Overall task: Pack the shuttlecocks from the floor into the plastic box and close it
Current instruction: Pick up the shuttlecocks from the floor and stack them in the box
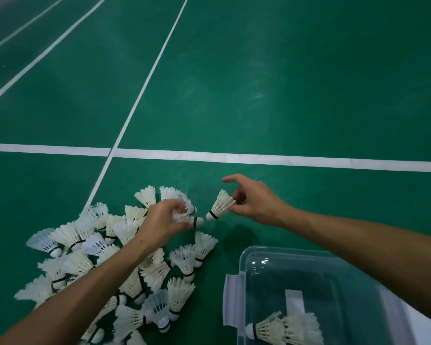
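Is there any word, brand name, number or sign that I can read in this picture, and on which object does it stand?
None can be read.
Plastic box: white patch inside, blank in this view.
Shuttlecocks on the floor: black bands at the corks only, no print legible.
Shuttlecock in the right hand: no visible print.
Floor: white court lines, no letters or numbers.

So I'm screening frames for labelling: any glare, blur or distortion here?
Head view: wide-angle bending of the white court lines; soft sheen on the green floor; reflections on the clear plastic box; hands sharp, edges slightly soft.
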`<state>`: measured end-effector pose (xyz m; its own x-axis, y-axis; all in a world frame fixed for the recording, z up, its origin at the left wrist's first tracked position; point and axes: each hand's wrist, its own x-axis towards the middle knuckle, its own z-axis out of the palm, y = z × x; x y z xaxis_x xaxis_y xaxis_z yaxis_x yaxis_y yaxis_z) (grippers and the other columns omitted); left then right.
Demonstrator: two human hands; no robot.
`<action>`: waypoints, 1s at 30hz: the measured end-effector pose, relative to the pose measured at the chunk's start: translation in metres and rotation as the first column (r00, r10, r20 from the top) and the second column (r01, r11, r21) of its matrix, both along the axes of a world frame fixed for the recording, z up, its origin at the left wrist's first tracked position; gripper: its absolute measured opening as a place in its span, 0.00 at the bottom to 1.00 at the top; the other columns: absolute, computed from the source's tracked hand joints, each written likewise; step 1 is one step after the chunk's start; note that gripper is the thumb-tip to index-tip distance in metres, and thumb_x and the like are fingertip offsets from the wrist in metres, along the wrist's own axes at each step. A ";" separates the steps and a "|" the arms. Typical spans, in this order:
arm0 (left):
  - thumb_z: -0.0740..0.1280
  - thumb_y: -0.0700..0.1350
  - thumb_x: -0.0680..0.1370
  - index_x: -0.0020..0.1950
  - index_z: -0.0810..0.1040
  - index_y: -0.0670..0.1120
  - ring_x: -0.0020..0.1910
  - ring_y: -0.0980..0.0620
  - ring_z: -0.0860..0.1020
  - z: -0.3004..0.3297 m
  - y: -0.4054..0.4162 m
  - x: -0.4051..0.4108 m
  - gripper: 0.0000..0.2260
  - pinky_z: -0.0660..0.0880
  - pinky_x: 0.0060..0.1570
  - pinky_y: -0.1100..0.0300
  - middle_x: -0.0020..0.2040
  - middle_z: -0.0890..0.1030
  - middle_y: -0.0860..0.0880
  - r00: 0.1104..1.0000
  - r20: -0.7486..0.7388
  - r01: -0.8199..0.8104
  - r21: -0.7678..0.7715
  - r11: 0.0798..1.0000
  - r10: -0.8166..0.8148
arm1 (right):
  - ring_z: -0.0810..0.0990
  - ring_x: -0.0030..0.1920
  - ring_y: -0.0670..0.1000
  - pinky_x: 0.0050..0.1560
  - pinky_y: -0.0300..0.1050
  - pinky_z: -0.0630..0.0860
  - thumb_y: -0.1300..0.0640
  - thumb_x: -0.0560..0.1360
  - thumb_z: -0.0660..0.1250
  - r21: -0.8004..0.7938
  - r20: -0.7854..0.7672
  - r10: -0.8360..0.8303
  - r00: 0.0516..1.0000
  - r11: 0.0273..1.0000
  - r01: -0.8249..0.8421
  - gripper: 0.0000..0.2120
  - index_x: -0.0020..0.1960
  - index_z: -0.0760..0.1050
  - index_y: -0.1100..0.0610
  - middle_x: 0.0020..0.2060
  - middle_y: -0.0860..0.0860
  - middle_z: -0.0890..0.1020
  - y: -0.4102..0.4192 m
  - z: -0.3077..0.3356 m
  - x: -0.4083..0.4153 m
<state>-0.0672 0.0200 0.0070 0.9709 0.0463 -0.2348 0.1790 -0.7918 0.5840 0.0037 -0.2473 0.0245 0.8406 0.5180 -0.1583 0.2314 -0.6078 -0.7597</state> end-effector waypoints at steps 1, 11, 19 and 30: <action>0.83 0.46 0.70 0.53 0.81 0.50 0.48 0.55 0.78 0.012 -0.006 -0.004 0.16 0.70 0.43 0.69 0.50 0.80 0.55 0.999 0.032 -0.012 -0.038 0.999 0.014 | 0.84 0.47 0.50 0.56 0.53 0.81 0.61 0.74 0.77 0.004 0.010 -0.008 1.000 1.000 0.008 0.32 0.75 0.70 0.50 0.45 0.49 0.85 -0.013 0.013 -0.005; 0.83 0.48 0.68 0.50 0.81 0.46 0.41 0.57 0.84 0.105 -0.086 -0.060 0.16 0.80 0.41 0.65 0.45 0.85 0.52 0.954 0.241 0.238 -0.249 0.939 -0.178 | 0.81 0.38 0.46 0.47 0.44 0.81 0.60 0.73 0.80 0.138 0.004 -0.221 0.975 0.966 0.218 0.35 0.74 0.70 0.44 0.43 0.47 0.80 -0.139 0.100 -0.128; 0.83 0.50 0.69 0.48 0.81 0.46 0.35 0.62 0.76 0.109 -0.127 -0.099 0.16 0.70 0.34 0.67 0.42 0.83 0.54 0.932 0.303 0.280 -0.254 0.926 -0.199 | 0.83 0.37 0.44 0.48 0.44 0.80 0.61 0.72 0.81 -0.012 -0.086 -0.358 0.930 0.934 0.358 0.37 0.75 0.70 0.43 0.47 0.48 0.80 -0.194 0.078 -0.210; 0.83 0.50 0.70 0.47 0.80 0.47 0.40 0.52 0.82 0.085 -0.147 -0.103 0.15 0.77 0.38 0.60 0.43 0.84 0.50 0.946 0.229 0.301 -0.358 0.884 -0.230 | 0.83 0.45 0.48 0.54 0.46 0.81 0.59 0.75 0.78 -0.171 -0.120 -0.314 0.942 0.941 0.292 0.40 0.80 0.62 0.44 0.50 0.48 0.80 -0.170 0.020 -0.214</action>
<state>-0.1701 -0.1266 0.0919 0.9606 -0.2777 -0.0073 -0.1389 -0.5028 0.8531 -0.2106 -0.4175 0.0446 0.9163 0.2037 -0.3447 -0.0860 -0.7406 -0.6664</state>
